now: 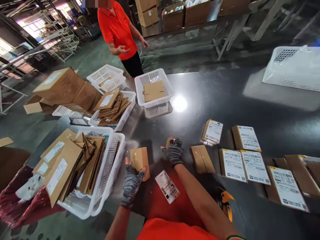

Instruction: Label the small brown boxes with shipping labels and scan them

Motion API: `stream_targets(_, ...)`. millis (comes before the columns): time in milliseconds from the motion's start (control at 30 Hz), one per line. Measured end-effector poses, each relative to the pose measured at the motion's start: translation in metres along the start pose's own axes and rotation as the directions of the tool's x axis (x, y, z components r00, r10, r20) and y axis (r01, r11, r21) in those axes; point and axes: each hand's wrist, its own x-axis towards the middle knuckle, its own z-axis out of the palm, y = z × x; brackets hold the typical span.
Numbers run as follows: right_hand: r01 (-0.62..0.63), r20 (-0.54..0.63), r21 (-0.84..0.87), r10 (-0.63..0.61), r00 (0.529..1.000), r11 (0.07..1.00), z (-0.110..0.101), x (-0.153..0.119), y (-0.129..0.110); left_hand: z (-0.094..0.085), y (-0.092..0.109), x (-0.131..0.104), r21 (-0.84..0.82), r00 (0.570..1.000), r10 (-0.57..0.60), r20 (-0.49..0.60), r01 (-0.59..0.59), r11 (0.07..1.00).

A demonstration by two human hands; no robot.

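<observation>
Down at the near edge of the dark table (pixel 200 96), the left hand (pixel 132 185), in a grey fingerless glove, holds a small taped cardboard box (pixel 140 161) from below, thumb up one side and fingers curled round the other, so the box stands tilted just above the tabletop. The right hand (pixel 174 151) (gloved the same way) hovers just beside it with the fingers loosely bent, the thumb stuck out to the left, and a scrap of something brown behind the fingers; whether it grips that I cannot tell. A loose shipping label (pixel 167 186) lies on the table between the two forearms. To the right sits a plain sealed box (pixel 202 159), then a spread of labelled boxes (pixel 246 165). At the left, a white basket (pixel 110 173) is crammed with flattened cartons, and further back another white basket (pixel 152 100) holds a folded brown carton. A person in an orange shirt (pixel 117 28) stands at the far end of the table.
</observation>
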Motion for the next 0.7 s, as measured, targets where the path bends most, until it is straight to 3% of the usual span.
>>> stream_targets(67,-0.02,-0.005,0.001,0.02,1.0,1.0,-0.003,0.007,-0.01,-0.001,-0.004,0.002,-0.054,0.998,-0.037,0.045,0.039,0.998)
stream_targets(167,-0.007,-0.011,-0.011,0.006,1.0,1.0,-0.003,-0.007,0.004,0.012,-0.004,0.012,-0.039,0.989,-0.109,0.105,0.113,0.993)
stream_targets(300,0.063,-0.024,-0.014,-0.064,0.998,0.998,-0.007,-0.047,0.045,0.041,0.0,0.024,0.034,0.982,-0.109,0.154,0.105,0.994)
stream_targets(433,-0.06,-0.123,-0.081,0.05,0.991,0.995,-0.038,-0.06,0.104,0.061,0.01,0.031,0.088,0.98,-0.078,0.182,0.063,0.994)
stream_targets(567,-0.214,-0.071,-0.094,0.208,0.976,0.972,-0.064,-0.048,0.15,0.06,0.015,0.039,0.273,0.986,-0.024,0.166,-0.022,0.962)
stream_targets(700,-0.18,-0.026,-0.054,0.179,0.983,0.982,-0.059,-0.046,0.151,0.054,0.015,0.042,0.377,0.983,0.01,0.182,-0.079,0.923)
